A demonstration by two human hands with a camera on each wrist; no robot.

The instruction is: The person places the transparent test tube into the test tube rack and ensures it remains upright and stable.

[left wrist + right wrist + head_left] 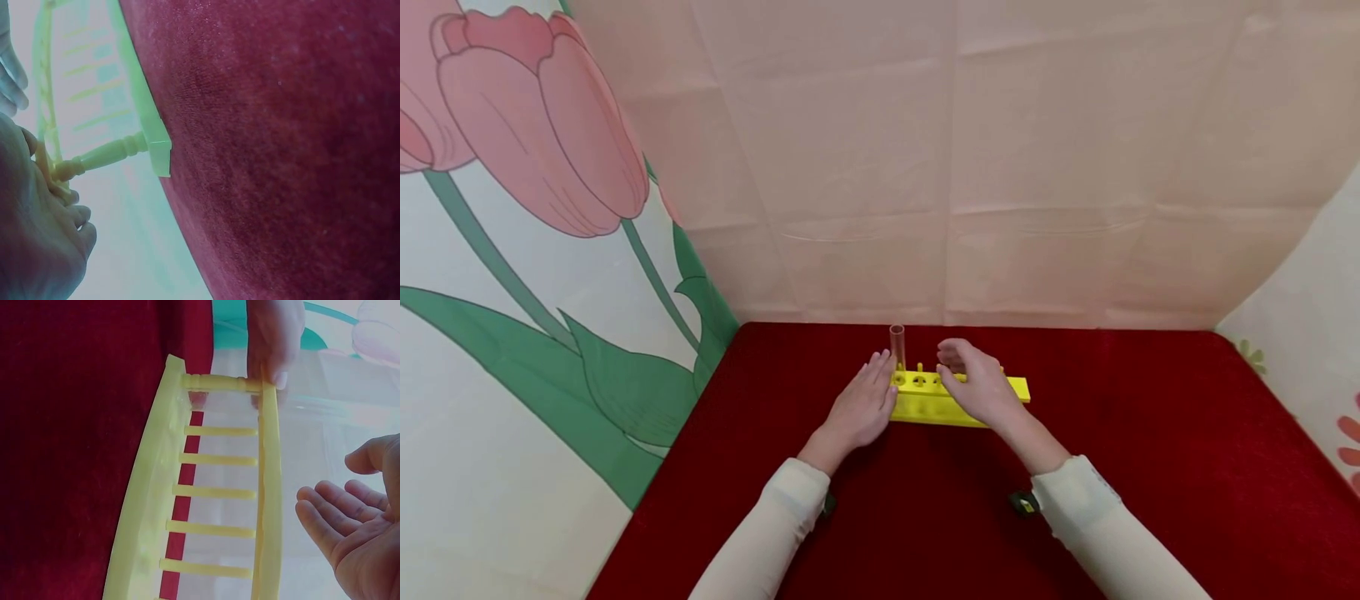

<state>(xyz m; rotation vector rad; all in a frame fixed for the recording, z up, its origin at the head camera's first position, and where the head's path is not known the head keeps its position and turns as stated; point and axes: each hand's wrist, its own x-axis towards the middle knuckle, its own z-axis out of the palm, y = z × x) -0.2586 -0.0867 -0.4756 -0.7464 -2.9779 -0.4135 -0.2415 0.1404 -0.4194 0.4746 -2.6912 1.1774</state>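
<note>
A yellow test tube rack (pixel 958 410) stands on the red cloth. My left hand (pixel 862 402) is at its left end; in the left wrist view, the corner of the top plate (pixel 53 169) lies between the thumb and the fingers. Beside those fingertips a clear test tube (pixel 897 342) rises upright from the leftmost hole. Over the right part of the rack is my right hand (pixel 976 382), which holds nothing. In the right wrist view its fingers (pixel 328 515) are loosely bent and apart from the top plate. It hides some holes from the head view.
Dark red cloth (pixel 1135 433) covers the table and extends around the rack. A pale pink curtain (pixel 955 167) hangs behind the back edge. A tulip-printed sheet (pixel 535 125) borders the left side, and a pale sheet (pixel 1300 333) the right.
</note>
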